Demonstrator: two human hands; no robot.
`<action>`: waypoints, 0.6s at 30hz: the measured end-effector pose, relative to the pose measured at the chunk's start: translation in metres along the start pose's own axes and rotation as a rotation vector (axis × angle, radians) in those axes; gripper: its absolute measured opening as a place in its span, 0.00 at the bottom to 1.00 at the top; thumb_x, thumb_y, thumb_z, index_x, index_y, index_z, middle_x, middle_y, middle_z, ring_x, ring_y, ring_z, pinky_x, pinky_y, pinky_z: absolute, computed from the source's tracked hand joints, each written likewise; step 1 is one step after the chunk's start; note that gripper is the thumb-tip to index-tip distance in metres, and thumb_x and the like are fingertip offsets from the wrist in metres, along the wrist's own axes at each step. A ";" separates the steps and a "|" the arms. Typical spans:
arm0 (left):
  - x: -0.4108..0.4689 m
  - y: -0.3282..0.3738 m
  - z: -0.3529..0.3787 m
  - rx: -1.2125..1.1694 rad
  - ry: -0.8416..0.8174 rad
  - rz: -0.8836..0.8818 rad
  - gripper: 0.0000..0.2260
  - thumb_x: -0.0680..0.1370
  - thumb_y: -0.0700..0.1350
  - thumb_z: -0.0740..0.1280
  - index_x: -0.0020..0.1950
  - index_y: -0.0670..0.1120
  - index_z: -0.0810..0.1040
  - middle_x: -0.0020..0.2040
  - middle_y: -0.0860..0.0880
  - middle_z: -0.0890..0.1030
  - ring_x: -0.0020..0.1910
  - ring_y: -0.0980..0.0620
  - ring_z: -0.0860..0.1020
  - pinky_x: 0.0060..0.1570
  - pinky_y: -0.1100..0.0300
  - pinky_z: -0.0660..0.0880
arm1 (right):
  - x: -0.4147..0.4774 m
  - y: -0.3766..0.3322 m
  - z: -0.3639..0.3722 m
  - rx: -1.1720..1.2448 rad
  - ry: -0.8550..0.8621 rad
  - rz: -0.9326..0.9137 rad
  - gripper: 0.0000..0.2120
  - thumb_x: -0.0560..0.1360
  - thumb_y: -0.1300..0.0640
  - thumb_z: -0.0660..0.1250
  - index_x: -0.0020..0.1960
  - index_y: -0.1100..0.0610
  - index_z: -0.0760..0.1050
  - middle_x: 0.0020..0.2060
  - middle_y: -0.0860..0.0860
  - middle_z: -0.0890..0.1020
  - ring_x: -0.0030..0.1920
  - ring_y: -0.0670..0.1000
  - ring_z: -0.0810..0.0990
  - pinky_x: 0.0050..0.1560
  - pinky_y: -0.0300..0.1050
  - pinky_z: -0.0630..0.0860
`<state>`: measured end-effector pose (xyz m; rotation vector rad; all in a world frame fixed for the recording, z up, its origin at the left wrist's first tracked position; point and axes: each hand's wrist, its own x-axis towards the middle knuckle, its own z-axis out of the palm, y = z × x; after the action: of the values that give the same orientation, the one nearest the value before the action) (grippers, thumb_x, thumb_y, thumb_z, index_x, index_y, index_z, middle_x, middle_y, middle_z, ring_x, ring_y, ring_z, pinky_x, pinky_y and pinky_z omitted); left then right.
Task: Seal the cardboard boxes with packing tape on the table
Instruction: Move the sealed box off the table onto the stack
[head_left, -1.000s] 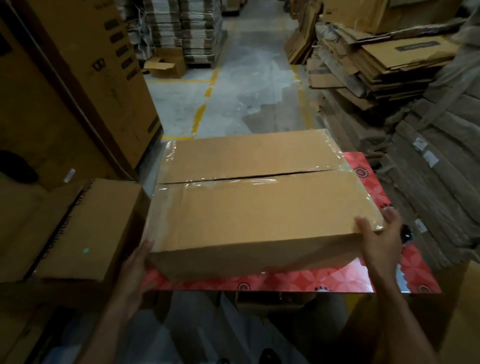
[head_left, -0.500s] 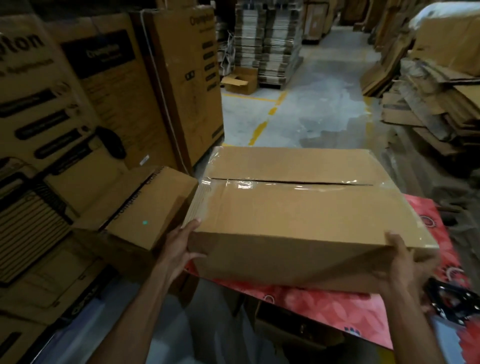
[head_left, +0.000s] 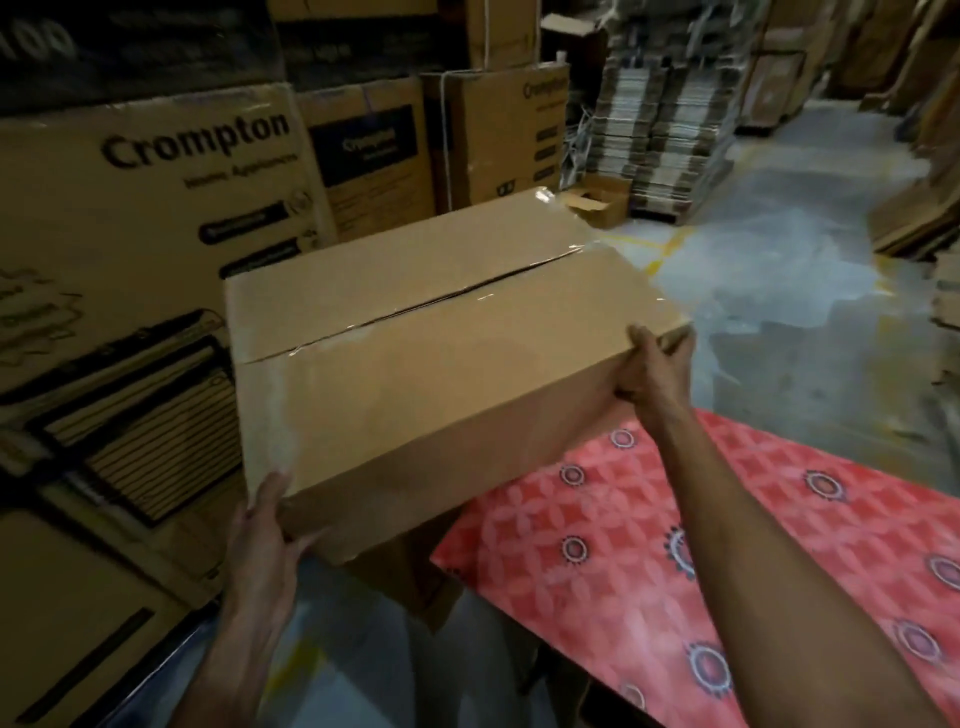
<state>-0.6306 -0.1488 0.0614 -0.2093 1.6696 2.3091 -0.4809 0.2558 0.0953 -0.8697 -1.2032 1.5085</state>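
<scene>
Left of the table stand stacked Crompton cartons (head_left: 156, 171). The left hand (head_left: 265, 525) grips the near lower corner of the sealed cardboard box (head_left: 426, 374), fingers curled beneath its bottom edge and the palm against its end. The box is in the air, tilted, mostly past the table's left edge, with only its right end over the table's left corner. Clear packing tape (head_left: 415, 312) shines along the top seam. The right hand (head_left: 654, 369) clamps the box's right end, thumb on the top face and fingers folded over the edge. The red-patterned table (head_left: 753, 519) lies right of it. This looks like clearing a finished box away to the table's left, so level it and keep the left fingers underneath as support. Lower it squarely rather than dropping a corner, which could split the tape.
</scene>
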 end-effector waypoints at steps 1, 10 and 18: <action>0.008 0.005 -0.011 -0.008 0.038 0.008 0.22 0.80 0.49 0.68 0.73 0.47 0.72 0.58 0.50 0.79 0.60 0.47 0.77 0.55 0.42 0.78 | 0.001 0.010 0.026 0.003 -0.051 0.042 0.23 0.71 0.46 0.74 0.58 0.45 0.63 0.46 0.48 0.74 0.42 0.49 0.75 0.36 0.44 0.76; 0.099 0.020 -0.044 -0.043 0.204 -0.032 0.19 0.82 0.52 0.65 0.72 0.49 0.73 0.64 0.48 0.78 0.62 0.45 0.77 0.60 0.40 0.76 | 0.063 0.090 0.218 -0.215 -0.276 0.044 0.19 0.67 0.45 0.72 0.50 0.45 0.66 0.43 0.53 0.76 0.37 0.54 0.76 0.36 0.48 0.70; 0.159 -0.042 0.023 0.261 0.049 -0.149 0.29 0.78 0.52 0.64 0.78 0.63 0.59 0.73 0.51 0.70 0.65 0.43 0.76 0.63 0.40 0.76 | -0.014 0.168 0.291 -0.615 -0.796 0.289 0.28 0.81 0.43 0.64 0.76 0.52 0.63 0.71 0.55 0.71 0.68 0.60 0.73 0.51 0.59 0.76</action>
<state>-0.7677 -0.0917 -0.0141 -0.3248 1.8886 1.9716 -0.7906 0.1604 0.0061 -0.8745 -2.2848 1.8206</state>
